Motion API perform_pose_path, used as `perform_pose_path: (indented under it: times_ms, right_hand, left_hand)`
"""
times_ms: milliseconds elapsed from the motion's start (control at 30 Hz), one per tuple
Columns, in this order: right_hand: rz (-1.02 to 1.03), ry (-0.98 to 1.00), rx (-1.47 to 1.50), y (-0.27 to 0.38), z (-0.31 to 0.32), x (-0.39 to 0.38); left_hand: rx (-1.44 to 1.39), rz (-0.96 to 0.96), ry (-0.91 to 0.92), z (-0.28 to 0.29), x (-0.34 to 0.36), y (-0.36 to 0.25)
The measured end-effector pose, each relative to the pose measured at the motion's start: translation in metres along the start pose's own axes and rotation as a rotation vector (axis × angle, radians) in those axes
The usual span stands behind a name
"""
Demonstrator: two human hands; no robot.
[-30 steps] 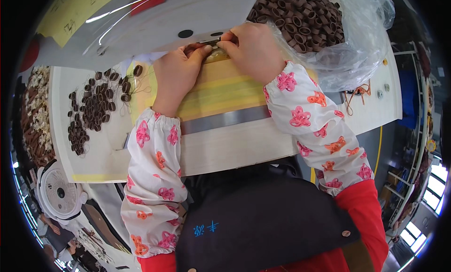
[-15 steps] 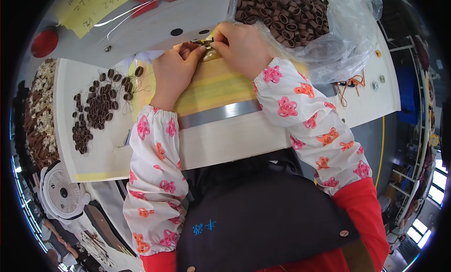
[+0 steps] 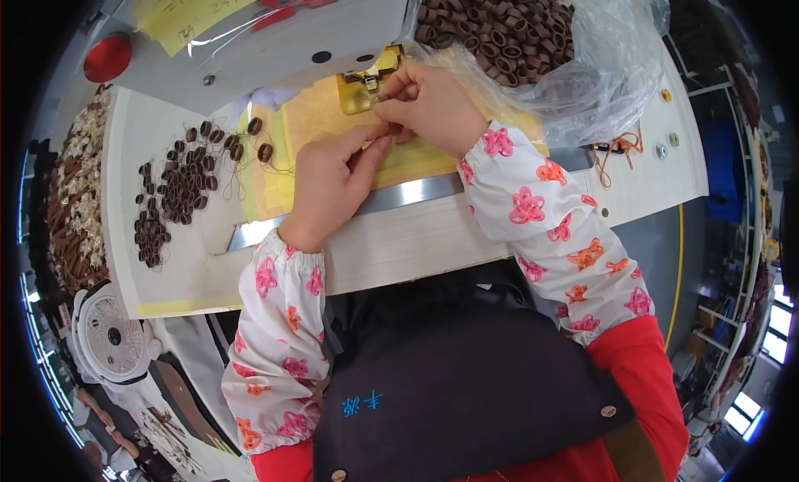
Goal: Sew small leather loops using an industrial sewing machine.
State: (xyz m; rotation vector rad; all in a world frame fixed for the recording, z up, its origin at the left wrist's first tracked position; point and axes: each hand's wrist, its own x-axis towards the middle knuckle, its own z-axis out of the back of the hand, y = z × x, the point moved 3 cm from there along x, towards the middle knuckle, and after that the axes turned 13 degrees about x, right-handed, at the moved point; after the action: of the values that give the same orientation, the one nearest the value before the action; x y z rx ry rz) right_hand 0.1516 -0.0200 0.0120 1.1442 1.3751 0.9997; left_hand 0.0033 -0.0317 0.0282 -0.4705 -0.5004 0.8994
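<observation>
My left hand (image 3: 329,182) and my right hand (image 3: 443,109) meet just in front of a sewing machine's presser foot (image 3: 371,86). Thumb and forefinger are pinched on each hand, the tips nearly touching. Whatever lies between them is too small and covered to make out. The white machine head (image 3: 266,62) spans the top left, above the yellow-taped work surface (image 3: 312,111). Left of my hands is a cluster of small dark brown loops (image 3: 187,182) with loose threads. More brown loops (image 3: 499,32) fill a clear plastic bag (image 3: 620,82) at the far right.
A steel strip (image 3: 408,193) crosses the table (image 3: 374,253) near its front edge. An orange cord (image 3: 617,149) and small metal bobbins (image 3: 662,151) lie at the right. Beyond the table's left side stands a white fan (image 3: 114,336).
Both hands have come back from under the needle area toward me, the left one farther. The presser foot, hidden behind the fingers before, now shows.
</observation>
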Motion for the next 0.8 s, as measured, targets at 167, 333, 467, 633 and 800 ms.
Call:
perform_pose_path:
  times_ms: [167,333,467,633,800]
  right_hand:
    - [0.100,0.064,0.018,-0.004,-0.003,-0.019]
    - [0.101,0.253,-0.059,0.003,-0.013,-0.053]
    - [0.043,0.193,-0.016,0.015,0.004,-0.021]
    - [-0.050,0.226,0.004,0.009,0.008,0.014]
    - [-0.118,0.220,-0.069,0.010,0.003,0.017]
  left_hand:
    - [-0.070,-0.006,-0.212,0.006,0.016,0.019]
    - [-0.126,-0.204,-0.194,-0.006,0.033,0.019]
    - [-0.049,0.029,-0.048,-0.003,0.030,0.033]
    - [-0.149,0.153,0.017,0.001,0.033,0.034]
    - [-0.104,0.108,-0.030,0.001,0.036,0.034]
